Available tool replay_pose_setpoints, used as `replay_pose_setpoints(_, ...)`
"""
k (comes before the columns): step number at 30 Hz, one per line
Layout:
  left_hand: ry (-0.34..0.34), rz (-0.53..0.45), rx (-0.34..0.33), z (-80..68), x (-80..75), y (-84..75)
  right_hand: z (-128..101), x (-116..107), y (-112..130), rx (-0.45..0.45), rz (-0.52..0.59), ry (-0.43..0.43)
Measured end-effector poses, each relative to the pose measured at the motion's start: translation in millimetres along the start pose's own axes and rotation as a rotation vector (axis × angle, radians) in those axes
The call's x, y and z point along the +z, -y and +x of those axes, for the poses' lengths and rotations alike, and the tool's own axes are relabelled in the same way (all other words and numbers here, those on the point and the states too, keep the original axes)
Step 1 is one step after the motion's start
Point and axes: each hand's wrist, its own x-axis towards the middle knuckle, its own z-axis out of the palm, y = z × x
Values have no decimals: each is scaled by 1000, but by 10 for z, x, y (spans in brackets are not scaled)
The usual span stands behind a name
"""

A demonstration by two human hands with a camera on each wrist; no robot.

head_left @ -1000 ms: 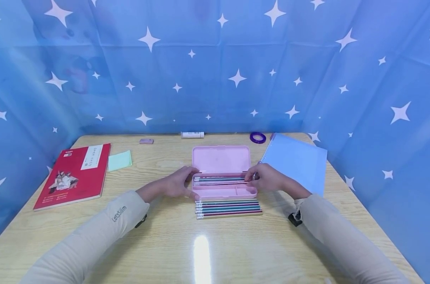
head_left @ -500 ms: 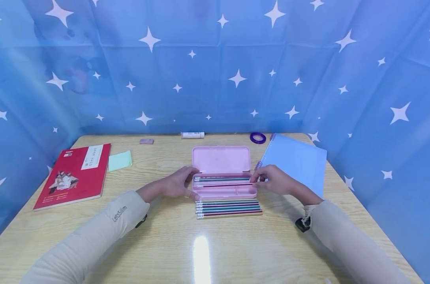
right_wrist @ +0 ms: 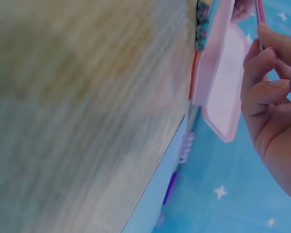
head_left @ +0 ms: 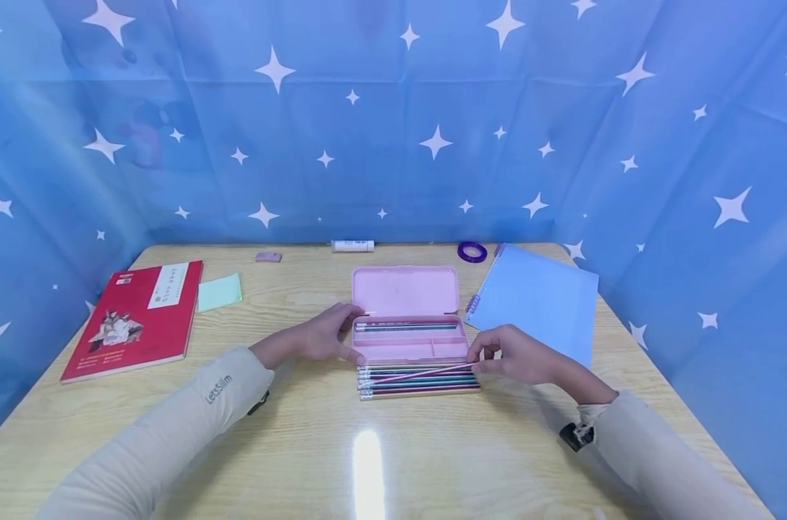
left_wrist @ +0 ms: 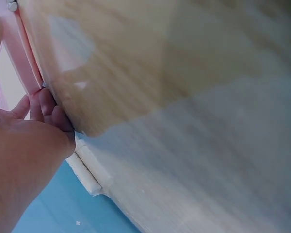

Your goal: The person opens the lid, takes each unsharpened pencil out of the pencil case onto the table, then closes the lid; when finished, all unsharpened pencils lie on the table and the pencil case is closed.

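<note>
Left hand (head_left: 321, 339) is curled around the left end of the open pink pencil case (head_left: 406, 318) mid-table, right hand (head_left: 519, 356) pinching a pink pencil (head_left: 426, 373) slanted just over the pencil row (head_left: 419, 384) in front.

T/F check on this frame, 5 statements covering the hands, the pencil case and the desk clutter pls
1. The right hand pinches a pink pencil above the row of pencils lying on the wooden table. True.
2. The pink plastic pencil case is closed. False: its lid stands open, and pencils lie in the back compartment.
3. The left hand rests on the red book. False: it holds the case's left end; the red book lies apart, to the left.
4. A purple tape ring lies near the table's far edge. True.
5. The light blue spiral notebook lies left of the case. False: it lies to the right.
</note>
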Motion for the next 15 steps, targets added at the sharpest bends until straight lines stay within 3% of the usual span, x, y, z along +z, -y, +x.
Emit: replay_pose_setpoints(15, 5, 12, -16, -6, 0, -21, -195, 203, 79, -9, 34, 18)
